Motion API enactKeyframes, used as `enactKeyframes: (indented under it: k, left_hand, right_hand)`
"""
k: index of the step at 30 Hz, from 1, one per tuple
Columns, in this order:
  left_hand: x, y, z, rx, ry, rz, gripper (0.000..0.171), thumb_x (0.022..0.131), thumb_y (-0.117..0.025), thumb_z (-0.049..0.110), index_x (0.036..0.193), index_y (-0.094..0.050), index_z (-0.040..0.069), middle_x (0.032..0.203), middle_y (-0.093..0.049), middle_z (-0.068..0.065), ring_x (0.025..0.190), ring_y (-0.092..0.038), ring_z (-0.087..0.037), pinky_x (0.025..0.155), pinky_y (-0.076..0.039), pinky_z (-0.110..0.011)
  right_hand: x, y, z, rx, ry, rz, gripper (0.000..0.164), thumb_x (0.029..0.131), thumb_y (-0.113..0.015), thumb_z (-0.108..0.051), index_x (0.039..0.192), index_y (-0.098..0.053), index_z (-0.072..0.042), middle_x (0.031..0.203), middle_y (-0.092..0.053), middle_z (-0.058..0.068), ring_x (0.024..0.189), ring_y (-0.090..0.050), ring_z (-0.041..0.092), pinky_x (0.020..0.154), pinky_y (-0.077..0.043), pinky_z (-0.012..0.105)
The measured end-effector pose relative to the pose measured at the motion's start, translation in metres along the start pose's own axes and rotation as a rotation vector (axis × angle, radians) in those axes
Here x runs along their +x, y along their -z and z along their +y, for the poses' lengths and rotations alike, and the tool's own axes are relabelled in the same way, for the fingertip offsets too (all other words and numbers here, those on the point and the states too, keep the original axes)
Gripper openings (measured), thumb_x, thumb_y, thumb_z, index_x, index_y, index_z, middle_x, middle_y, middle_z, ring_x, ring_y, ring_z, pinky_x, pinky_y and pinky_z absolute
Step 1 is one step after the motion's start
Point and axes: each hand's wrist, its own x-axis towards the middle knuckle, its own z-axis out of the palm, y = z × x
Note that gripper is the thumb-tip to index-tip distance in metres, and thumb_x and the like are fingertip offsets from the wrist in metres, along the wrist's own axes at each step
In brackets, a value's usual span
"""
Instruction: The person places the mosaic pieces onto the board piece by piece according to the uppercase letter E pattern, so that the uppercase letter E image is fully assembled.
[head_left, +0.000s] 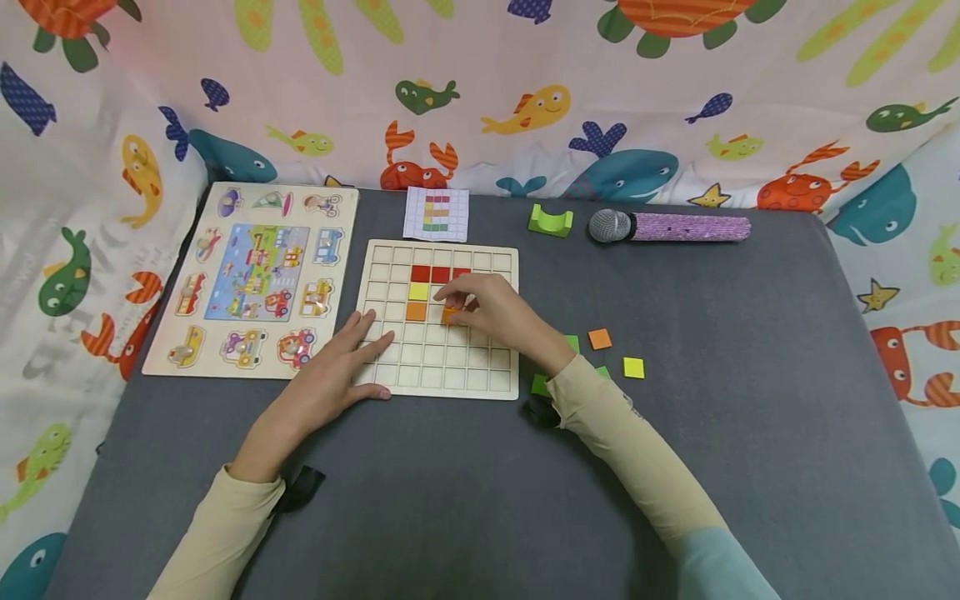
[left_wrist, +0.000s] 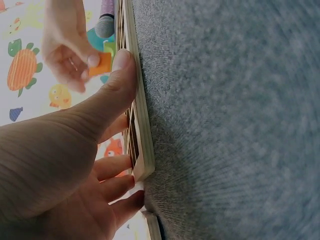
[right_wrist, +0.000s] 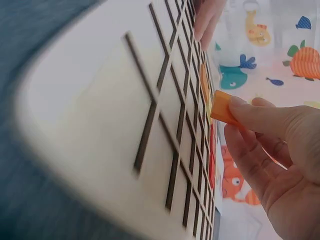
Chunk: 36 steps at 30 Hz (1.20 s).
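A square wooden grid board [head_left: 450, 379] lies in front of the person. On it sit a row of red tiles [head_left: 441, 274], a yellow tile [head_left: 417, 292] below and an orange tile [head_left: 416, 311] under that. Between thumb and fingers the right hand [head_left: 487, 308] pinches a second orange tile [right_wrist: 223, 107], which appears just above the board in the right wrist view. The left hand [head_left: 330, 367] rests along the board's left edge, fingers spread and thumb at the near edge. Part of the red row is hidden by the right hand.
Right of the board lie a loose orange tile [head_left: 599, 338], a yellow tile [head_left: 633, 367] and green tiles [head_left: 572, 342], partly under the right forearm. A pattern card [head_left: 414, 221], green curved block [head_left: 551, 222] and microphone [head_left: 686, 227] are behind. A picture puzzle [head_left: 180, 337] lies left.
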Motion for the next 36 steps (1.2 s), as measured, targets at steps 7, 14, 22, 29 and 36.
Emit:
enactKeyframes:
  k: [7, 14, 22, 29, 36]
  left_hand:
    - [0.001, -0.001, -0.001, 0.012, 0.006, -0.005, 0.081, 0.080, -0.079, 0.036, 0.147, -0.044, 0.008, 0.161, -0.017, -0.020, 0.149, -0.009, -0.038, 0.111, -0.028, -0.056]
    - [0.000, 0.000, -0.001, 0.012, -0.011, 0.003, 0.080, 0.080, -0.079, 0.035, 0.147, -0.044, 0.006, 0.161, -0.018, -0.021, 0.148, -0.010, -0.039, 0.110, -0.029, -0.056]
    - [0.000, 0.000, 0.000, 0.012, -0.022, 0.022, 0.080, 0.079, -0.079, 0.034, 0.146, -0.046, 0.005, 0.160, -0.020, -0.022, 0.148, -0.012, -0.041, 0.109, -0.030, -0.058]
    - [0.000, 0.000, 0.000, 0.007, -0.016, 0.016, 0.080, 0.079, -0.080, 0.033, 0.146, -0.045, 0.005, 0.160, -0.020, -0.022, 0.148, -0.012, -0.041, 0.109, -0.030, -0.057]
    - [0.000, 0.000, 0.001, -0.009, -0.006, 0.011, 0.080, 0.079, -0.080, 0.031, 0.146, -0.045, 0.005, 0.160, -0.019, -0.022, 0.148, -0.011, -0.040, 0.110, -0.028, -0.058]
  right_hand:
    - [0.017, -0.011, 0.000, -0.016, -0.011, 0.001, 0.033, 0.086, -0.074, -0.001, 0.118, -0.067, -0.001, 0.094, -0.065, 0.006, 0.089, -0.058, 0.015, 0.081, -0.052, 0.028]
    - [0.023, -0.017, 0.000, -0.030, -0.040, -0.007, 0.032, 0.085, -0.075, -0.001, 0.116, -0.068, -0.001, 0.094, -0.067, 0.006, 0.088, -0.058, 0.015, 0.081, -0.050, 0.025]
    - [0.025, -0.018, -0.003, -0.111, -0.095, -0.030, 0.028, 0.087, -0.074, -0.005, 0.115, -0.070, -0.005, 0.099, -0.069, 0.004, 0.090, -0.061, 0.015, 0.082, -0.049, 0.026]
    - [0.025, -0.021, -0.006, -0.161, -0.124, -0.036, 0.022, 0.090, -0.071, -0.006, 0.112, -0.071, -0.007, 0.101, -0.070, 0.004, 0.091, -0.063, 0.016, 0.082, -0.049, 0.028]
    - [0.015, -0.003, -0.006, -0.083, -0.087, -0.090, 0.026, 0.093, -0.067, -0.005, 0.119, -0.068, -0.003, 0.113, -0.069, 0.007, 0.102, -0.063, 0.018, 0.089, -0.049, 0.030]
